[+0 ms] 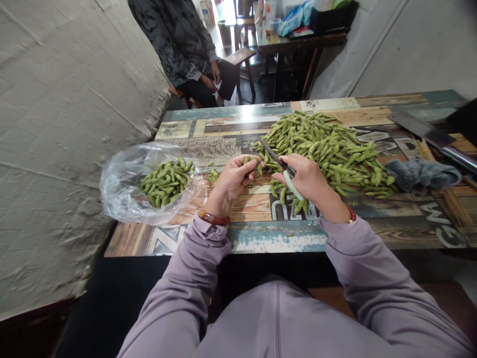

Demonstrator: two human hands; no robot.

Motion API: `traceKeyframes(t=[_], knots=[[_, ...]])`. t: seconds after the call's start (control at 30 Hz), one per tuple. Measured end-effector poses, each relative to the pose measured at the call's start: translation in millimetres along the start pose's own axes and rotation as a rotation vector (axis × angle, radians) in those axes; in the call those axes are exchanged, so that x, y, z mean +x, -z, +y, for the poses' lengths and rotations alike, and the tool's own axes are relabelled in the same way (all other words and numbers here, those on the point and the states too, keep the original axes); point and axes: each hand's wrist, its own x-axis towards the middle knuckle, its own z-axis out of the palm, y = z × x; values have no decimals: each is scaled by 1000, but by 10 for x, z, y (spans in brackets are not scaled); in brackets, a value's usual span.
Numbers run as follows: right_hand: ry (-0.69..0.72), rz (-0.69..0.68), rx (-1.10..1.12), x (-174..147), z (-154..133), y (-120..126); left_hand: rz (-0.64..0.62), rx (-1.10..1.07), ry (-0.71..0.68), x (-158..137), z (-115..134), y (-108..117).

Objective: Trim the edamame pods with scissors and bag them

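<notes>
Between the fingers of my left hand [235, 176] are green edamame pods [253, 161], pinched near the middle of the table. My right hand [307, 179] is closed around a pair of scissors [274, 153] with a pale green handle; their dark blades point up and to the left, just right of the held pods. A large heap of edamame pods [320, 141] spreads behind and to the right of my right hand, with a few pods under it. Left of my left hand, a clear plastic bag [121, 186] lies open with a smaller pile of pods [166, 181] inside.
The patterned wooden table [246, 236] meets a rough pale wall [67, 124] on the left. A grey cloth [423, 174] and a cleaver [421, 127] lie at the right. Beyond the table sits a person [182, 44], near a stool [240, 57] and a cluttered side table [298, 44].
</notes>
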Motion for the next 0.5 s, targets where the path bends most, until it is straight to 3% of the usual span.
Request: traceKeyframes(t=[0.17,0.37,0.5], knots=[[14,8,1,-4,0,-18,-50,-21,-34,-10,1,-13],[62,10,43,-7,-21,-5,20,-19,-39,4,-26,-9],[18,-61,6,-7,-61,36,12,21,-47,13,-39,-5]])
